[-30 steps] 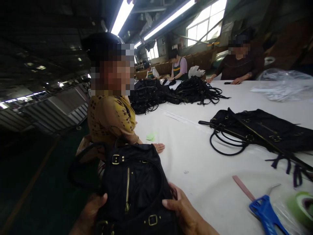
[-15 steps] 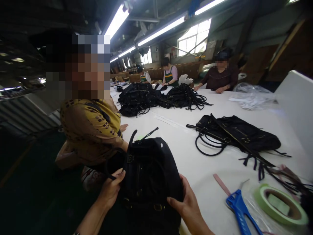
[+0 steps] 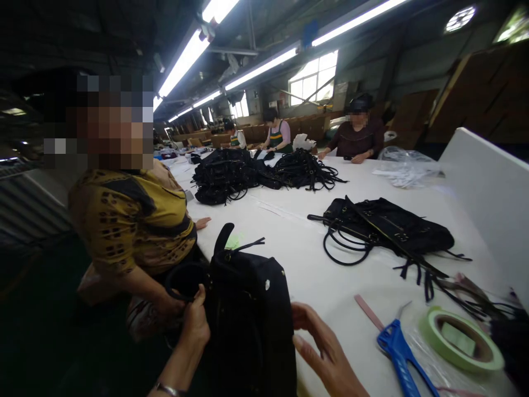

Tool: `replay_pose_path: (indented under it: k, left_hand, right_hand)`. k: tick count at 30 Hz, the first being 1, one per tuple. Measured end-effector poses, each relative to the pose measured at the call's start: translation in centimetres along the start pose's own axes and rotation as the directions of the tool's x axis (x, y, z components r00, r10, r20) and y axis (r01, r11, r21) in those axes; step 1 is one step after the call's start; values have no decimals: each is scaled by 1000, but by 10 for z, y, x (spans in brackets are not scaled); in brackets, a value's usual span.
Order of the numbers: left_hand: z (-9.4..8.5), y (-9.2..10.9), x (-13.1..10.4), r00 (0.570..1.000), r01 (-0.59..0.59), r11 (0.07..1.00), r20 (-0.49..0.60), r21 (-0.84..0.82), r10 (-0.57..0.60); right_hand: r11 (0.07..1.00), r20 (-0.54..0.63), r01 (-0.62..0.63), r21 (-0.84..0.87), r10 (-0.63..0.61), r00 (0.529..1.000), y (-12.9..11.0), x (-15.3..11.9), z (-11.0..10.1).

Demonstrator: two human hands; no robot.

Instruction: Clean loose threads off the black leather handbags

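Fingers [image 3: 198, 309] of our left hand [image 3: 196, 325] are clamped on the left edge of one black bag [image 3: 252, 314], thumb up along its side. Our right hand [image 3: 326, 353] sits at the bag's right edge with fingers [image 3: 308, 317] apart and loosely curled; we cannot tell whether they touch the fabric. The bag stands upright at the near edge of the white table [image 3: 314, 275], between our two hands, its strap tab [image 3: 223, 237] pointing up.

Counts: two hands of ours; one bag in hand; one flat black bag [image 3: 392, 229] beyond our right fingers, well apart, with looped handles [image 3: 345, 251]; one big heap of black bags and straps [image 3: 256, 171] farther off. One blue-handled tool [image 3: 399, 355] and one green tape roll [image 3: 460, 339] lie to the right of our right fingers, with one pink strip [image 3: 367, 311] just beside the tool. One small green scrap [image 3: 233, 241] lies behind the held bag.

One person in a yellow patterned top [image 3: 132, 220] crouches just left of our left fingers, one hand [image 3: 202, 223] resting on the table. Three more people [image 3: 357, 135] sit at the far end. Clear plastic wrap [image 3: 407, 168] lies near them. A white panel [image 3: 487, 193] stands at the far right.
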State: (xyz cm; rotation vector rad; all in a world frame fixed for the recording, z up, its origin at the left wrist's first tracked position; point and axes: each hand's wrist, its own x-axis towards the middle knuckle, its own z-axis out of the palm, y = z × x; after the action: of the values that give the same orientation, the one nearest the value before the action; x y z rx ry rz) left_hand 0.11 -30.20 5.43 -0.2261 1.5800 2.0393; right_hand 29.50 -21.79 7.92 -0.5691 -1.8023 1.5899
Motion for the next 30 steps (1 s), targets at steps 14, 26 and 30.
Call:
replay_pose_path:
  k: [14,26,30]
  left_hand:
    - [-11,5,-8,996,20,999,86,-41,-16]
    - [-30,2,-2,992,121,985,-14,-121,-123]
    - [-48,5,3,977,55,986,-193,-160,-86]
  right_hand:
    - [923,-118,348,-164,-369,922,-73,59,13]
    - [994,-117,104,43,-99,988,-48,64,-20]
    - [948,-240,-234,-216,181,954,31,66,-57]
